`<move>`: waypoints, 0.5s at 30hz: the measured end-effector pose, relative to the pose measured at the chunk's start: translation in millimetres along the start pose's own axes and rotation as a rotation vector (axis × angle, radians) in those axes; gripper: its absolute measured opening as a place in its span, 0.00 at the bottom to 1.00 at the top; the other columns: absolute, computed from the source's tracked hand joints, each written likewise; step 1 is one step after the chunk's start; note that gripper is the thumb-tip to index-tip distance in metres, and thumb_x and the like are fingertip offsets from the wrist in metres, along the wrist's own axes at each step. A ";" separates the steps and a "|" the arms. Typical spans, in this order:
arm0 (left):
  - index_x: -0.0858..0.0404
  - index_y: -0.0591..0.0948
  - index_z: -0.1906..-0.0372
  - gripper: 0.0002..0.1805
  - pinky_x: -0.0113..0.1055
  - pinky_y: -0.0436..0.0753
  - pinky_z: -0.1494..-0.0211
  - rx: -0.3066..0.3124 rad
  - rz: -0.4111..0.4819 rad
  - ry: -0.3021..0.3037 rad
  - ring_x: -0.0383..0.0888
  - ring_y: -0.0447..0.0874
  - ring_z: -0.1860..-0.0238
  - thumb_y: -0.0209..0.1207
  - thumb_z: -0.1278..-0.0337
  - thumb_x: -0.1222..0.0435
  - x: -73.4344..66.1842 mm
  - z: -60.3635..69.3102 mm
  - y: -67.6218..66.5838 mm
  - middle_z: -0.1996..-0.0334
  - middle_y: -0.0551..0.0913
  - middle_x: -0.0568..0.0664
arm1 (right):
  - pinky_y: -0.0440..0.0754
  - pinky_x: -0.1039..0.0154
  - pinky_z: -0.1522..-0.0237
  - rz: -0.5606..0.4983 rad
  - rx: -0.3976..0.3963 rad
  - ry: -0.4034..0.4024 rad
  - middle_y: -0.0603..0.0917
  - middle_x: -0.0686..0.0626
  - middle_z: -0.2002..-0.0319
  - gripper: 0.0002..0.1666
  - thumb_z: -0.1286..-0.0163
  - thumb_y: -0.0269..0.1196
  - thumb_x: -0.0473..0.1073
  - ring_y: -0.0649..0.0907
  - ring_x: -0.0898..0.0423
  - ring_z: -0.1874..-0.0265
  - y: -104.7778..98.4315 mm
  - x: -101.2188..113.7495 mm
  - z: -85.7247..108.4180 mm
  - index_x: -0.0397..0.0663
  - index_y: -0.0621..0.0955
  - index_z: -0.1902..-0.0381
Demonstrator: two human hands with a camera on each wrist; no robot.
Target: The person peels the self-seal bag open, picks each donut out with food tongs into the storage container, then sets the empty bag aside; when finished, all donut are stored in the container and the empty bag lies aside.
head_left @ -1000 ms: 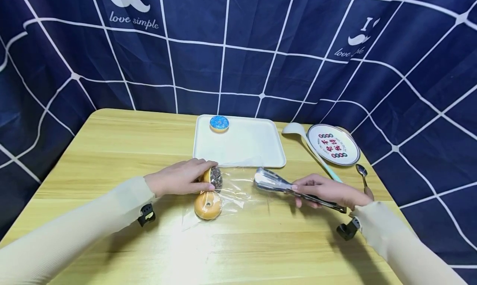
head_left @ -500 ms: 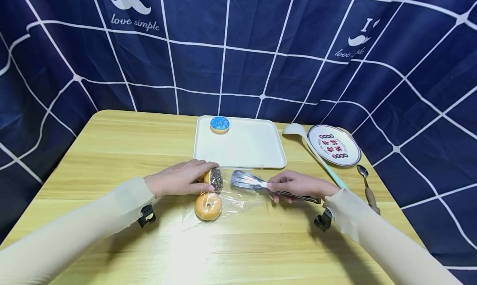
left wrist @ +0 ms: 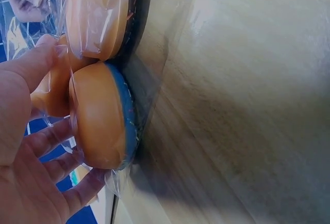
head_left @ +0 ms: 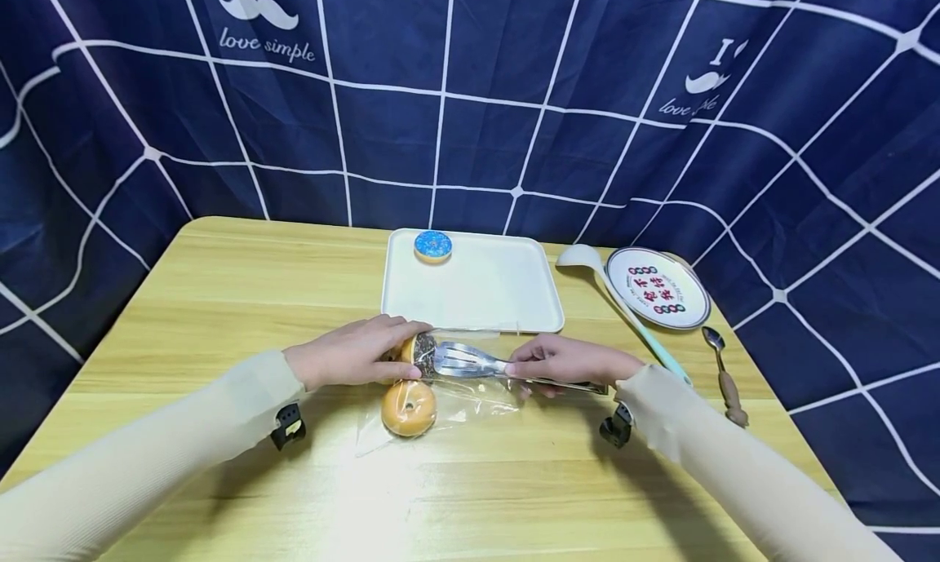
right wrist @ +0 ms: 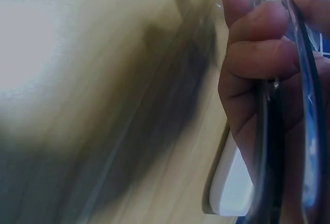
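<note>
Grainy wood (head_left: 235, 301) underlies left fingers (left wrist: 83, 189) gripping round doughnuts (left wrist: 100, 115) in plastic (head_left: 476, 395), right fingers (right wrist: 260, 56) clasping metal tongs (head_left: 466, 360).

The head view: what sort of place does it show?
Perhaps a small staged filming corner: navy patterned cloth hangs behind and on both sides of a wood-grained table, which bears a white tray.

From here I see a clear bag (head_left: 463, 397), metal tongs (head_left: 464, 360) at its right, perhaps inside; within lie a tilted dark-sprinkled doughnut (head_left: 423, 356), a tan doughnut (head_left: 409, 409) nearside, a blue-iced doughnut (left wrist: 100, 118) facedown.
</note>
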State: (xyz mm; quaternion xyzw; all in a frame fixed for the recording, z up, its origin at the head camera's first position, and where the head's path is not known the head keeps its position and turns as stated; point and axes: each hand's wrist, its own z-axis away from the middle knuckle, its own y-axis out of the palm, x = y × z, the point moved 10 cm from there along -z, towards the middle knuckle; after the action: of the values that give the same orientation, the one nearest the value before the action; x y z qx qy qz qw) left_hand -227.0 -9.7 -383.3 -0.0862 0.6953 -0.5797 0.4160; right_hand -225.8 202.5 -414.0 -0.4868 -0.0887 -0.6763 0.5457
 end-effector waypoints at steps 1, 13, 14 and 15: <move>0.58 0.70 0.24 0.38 0.36 0.72 0.57 0.002 0.002 -0.003 0.42 0.73 0.59 0.63 0.30 0.45 0.2 0.0 0.2 0.59 0.79 0.43 | 0.69 0.68 0.80 0.001 0.003 -0.005 0.83 0.46 0.74 0.23 0.16 0.55 0.51 0.72 0.61 0.85 0.2 0.9 -2.2 0.37 0.83 0.63; 0.58 0.69 0.22 0.39 0.36 0.71 0.58 0.010 -0.008 -0.016 0.42 0.72 0.59 0.63 0.30 0.44 0.8 1.2 1.9 0.62 0.77 0.42 | 0.71 0.67 0.81 -0.039 0.021 -0.062 0.85 0.37 0.69 0.21 0.16 0.56 0.47 0.74 0.62 0.85 2.1 0.5 -13.1 0.36 0.85 0.62; 0.58 0.68 0.22 0.40 0.36 0.71 0.57 0.013 -0.009 -0.022 0.42 0.72 0.59 0.63 0.30 0.44 1.1 1.2 2.0 0.62 0.77 0.42 | 0.71 0.67 0.81 -0.043 0.021 -0.069 0.85 0.36 0.69 0.21 0.16 0.56 0.47 0.74 0.62 0.85 2.1 0.6 -12.9 0.37 0.85 0.62; 0.58 0.68 0.22 0.40 0.36 0.71 0.57 0.012 -0.010 -0.025 0.42 0.72 0.59 0.63 0.30 0.43 1.2 1.2 1.9 0.62 0.77 0.42 | 0.71 0.67 0.81 -0.047 0.019 -0.074 0.85 0.36 0.70 0.20 0.16 0.56 0.47 0.74 0.62 0.85 1.7 0.5 -12.7 0.37 0.85 0.63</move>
State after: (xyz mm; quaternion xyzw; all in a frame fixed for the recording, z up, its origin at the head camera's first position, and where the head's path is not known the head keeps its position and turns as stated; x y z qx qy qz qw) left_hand -226.3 -10.7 -385.6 -0.0943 0.6860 -0.5850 0.4222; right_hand -231.5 193.3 -420.9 -0.5040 -0.1267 -0.6695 0.5308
